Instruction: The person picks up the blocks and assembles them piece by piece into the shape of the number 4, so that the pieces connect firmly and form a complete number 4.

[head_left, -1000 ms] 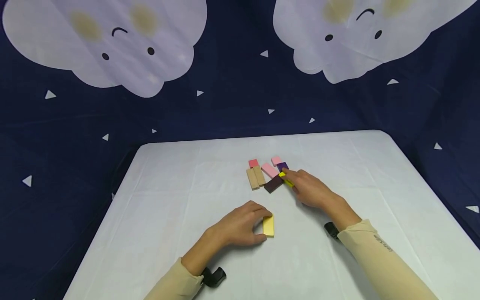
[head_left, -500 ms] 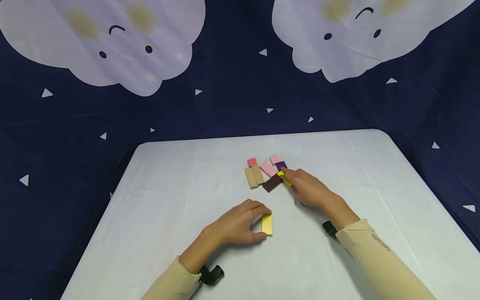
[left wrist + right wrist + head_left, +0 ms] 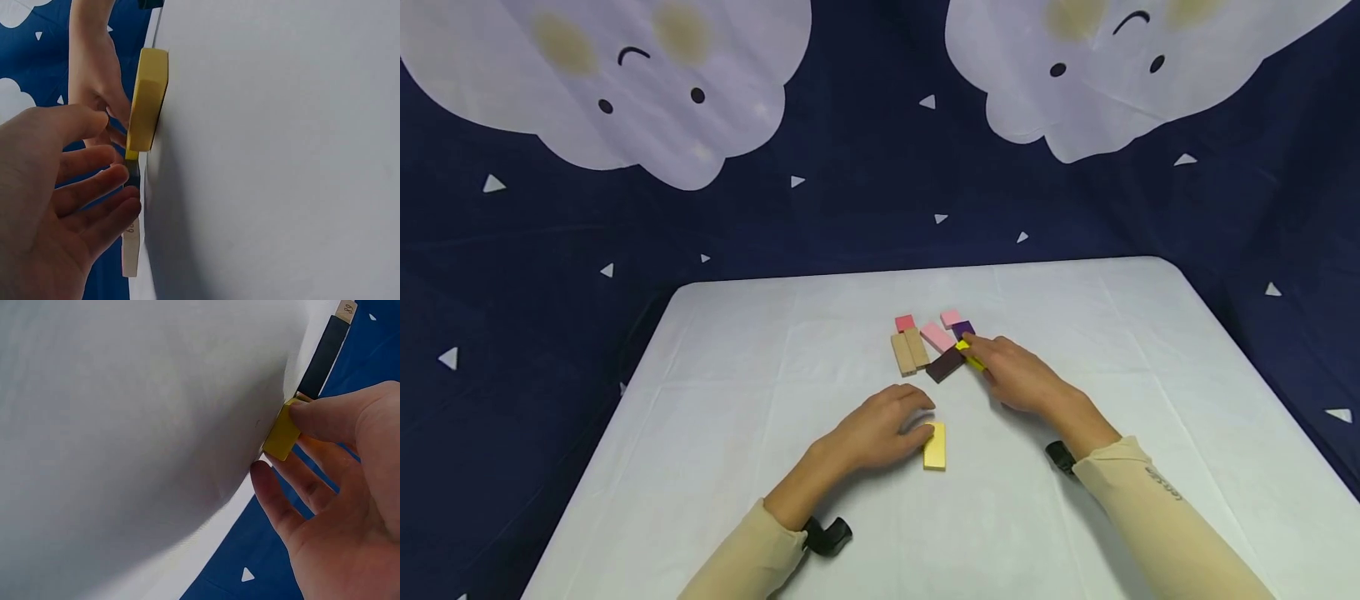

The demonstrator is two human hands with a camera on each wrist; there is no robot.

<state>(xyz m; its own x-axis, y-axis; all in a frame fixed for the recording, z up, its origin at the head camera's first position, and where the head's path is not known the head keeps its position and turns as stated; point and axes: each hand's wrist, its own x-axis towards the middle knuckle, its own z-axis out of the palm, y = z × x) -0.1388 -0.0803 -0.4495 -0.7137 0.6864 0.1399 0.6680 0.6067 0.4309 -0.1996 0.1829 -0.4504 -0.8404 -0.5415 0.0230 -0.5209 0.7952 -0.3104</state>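
Note:
A pale yellow wooden block (image 3: 935, 454) lies lengthwise on the white table in front of the person. My left hand (image 3: 876, 432) is just left of it, fingers loosely bent and apart, the thumb tip over its far left corner in the head view. In the left wrist view the left fingers (image 3: 94, 187) hold nothing beside the block (image 3: 149, 100). My right hand (image 3: 1017, 375) pinches a brighter yellow block (image 3: 282, 434) between thumb and fingers. That block sits at the right end of a dark brown block (image 3: 945, 365), close to a purple block (image 3: 964, 330).
Left of the dark block lie two natural wood blocks (image 3: 910, 352), with a red block (image 3: 905, 322) behind them. A long pink block (image 3: 937, 337) and a small pink block (image 3: 950, 318) lie at the back of the group. A dark blue patterned cloth (image 3: 865, 217) hangs behind the table (image 3: 760, 333).
My left hand has let go of the pale yellow block and moved slightly away toward the far side. The right hand stays at the brighter yellow block.

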